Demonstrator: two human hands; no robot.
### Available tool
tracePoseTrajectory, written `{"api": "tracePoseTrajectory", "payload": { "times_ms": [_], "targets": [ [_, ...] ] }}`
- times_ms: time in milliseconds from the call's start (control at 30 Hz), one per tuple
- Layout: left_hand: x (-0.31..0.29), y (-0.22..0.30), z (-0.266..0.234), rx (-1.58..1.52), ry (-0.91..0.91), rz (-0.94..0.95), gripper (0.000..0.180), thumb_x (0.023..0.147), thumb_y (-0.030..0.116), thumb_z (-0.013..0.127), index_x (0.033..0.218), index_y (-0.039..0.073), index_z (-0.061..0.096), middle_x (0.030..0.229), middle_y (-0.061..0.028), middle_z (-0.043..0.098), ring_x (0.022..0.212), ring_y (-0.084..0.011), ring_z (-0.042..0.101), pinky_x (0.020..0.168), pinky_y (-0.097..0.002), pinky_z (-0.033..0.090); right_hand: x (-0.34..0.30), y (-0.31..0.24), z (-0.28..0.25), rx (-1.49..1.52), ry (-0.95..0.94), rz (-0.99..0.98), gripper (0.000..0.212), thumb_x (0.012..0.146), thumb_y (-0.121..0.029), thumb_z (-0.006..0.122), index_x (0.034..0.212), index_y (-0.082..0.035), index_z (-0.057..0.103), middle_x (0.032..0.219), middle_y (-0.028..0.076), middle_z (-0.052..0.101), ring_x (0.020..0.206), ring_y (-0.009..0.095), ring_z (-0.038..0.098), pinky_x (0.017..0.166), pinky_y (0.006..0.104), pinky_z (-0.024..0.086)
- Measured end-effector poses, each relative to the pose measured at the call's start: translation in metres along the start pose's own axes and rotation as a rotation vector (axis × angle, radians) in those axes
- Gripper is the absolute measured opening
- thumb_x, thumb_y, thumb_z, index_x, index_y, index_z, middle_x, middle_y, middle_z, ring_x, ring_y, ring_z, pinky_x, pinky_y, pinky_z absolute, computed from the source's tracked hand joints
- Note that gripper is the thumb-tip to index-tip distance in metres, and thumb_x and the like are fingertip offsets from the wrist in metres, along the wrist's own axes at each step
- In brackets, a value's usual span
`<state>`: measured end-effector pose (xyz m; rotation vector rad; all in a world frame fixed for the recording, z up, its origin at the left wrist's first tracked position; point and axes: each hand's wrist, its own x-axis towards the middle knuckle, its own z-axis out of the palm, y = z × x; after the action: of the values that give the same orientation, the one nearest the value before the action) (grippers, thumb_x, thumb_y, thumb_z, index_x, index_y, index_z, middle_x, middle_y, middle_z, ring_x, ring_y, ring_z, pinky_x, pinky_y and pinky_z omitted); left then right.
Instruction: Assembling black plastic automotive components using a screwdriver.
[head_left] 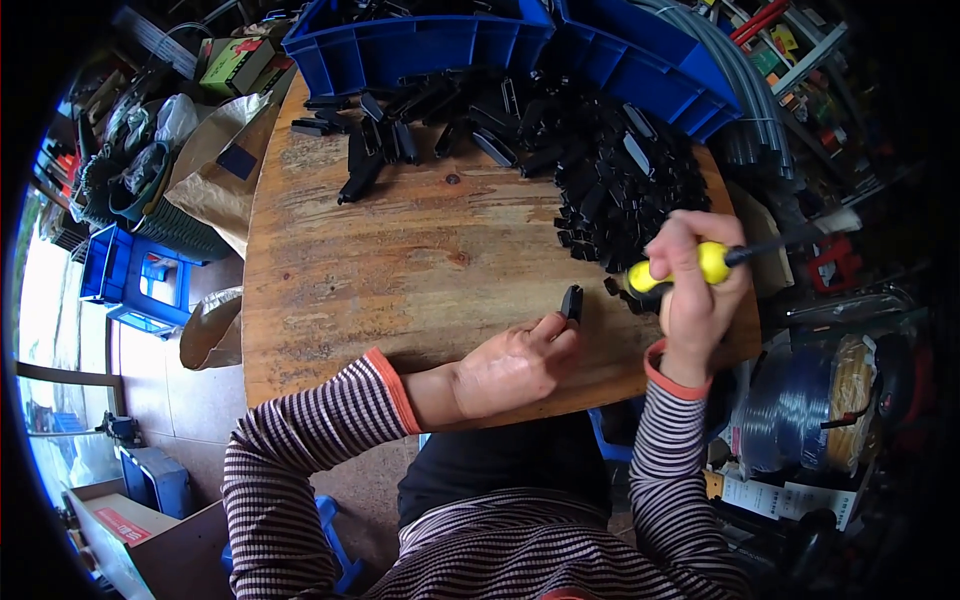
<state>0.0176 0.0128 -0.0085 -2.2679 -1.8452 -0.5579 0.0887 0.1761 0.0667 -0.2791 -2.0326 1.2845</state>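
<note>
My left hand [520, 365] rests low over the front part of the wooden table [400, 240]. Its fingers are closed on a small, long black plastic part [572, 302] that stands up from the fingertips. Farther right, my right hand [695, 280] is wrapped round a tool with a yellow and black handle [710, 262]. A dark, blurred length of this tool stretches to the upper right, so its kind does not show. Just beyond the right hand spreads a heap of small black plastic parts [610, 190], a few of them lying right beside it.
Two blue plastic crates [420, 55] [640, 75] stand along the far edge, the left one holding black parts. Longer black parts [370, 150] lie scattered before them. Left of the table are a paper bag [225, 165] and a blue crate [140, 280]; at right, wrapped coils [800, 410].
</note>
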Motion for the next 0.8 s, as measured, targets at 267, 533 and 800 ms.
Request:
{"api": "tracePoseTrajectory", "payload": {
  "times_ms": [267,533,800],
  "targets": [
    [0.008,-0.013,-0.006,0.088,0.145,0.073,0.047,0.078,0.013,0.058,0.124,0.006,0.056,0.118,-0.0088,0.055,0.111,-0.0239,0.053,0.09,-0.0317,0.048,-0.003,0.017,-0.006,0.047,0.111,0.089,0.013,0.084,-0.01,0.069,0.09,-0.002,0.06,0.069,0.005,0.062,0.063,0.011,0.06,0.057,0.0247,0.049],
    [0.018,-0.09,0.006,-0.004,0.168,-0.219,0.035,0.081,0.012,0.06,0.116,0.008,0.057,0.108,-0.0094,0.055,0.104,-0.0239,0.055,0.083,-0.0365,0.048,-0.035,0.054,-0.033,-0.755,-0.215,0.121,0.021,0.074,-0.012,0.075,0.086,0.0,0.063,0.087,0.016,0.065,0.081,0.038,0.062,0.07,0.0395,0.051],
    [0.004,-0.189,-0.013,0.361,0.353,-0.775,0.023,0.08,0.012,0.064,0.099,0.007,0.055,0.096,-0.0131,0.058,0.09,-0.032,0.061,0.067,-0.0413,0.052,-0.031,0.059,-0.023,-0.748,-0.228,0.082,0.02,0.074,-0.009,0.072,0.088,0.0,0.061,0.088,0.017,0.062,0.084,0.036,0.062,0.071,0.0418,0.05]
  ]
}}
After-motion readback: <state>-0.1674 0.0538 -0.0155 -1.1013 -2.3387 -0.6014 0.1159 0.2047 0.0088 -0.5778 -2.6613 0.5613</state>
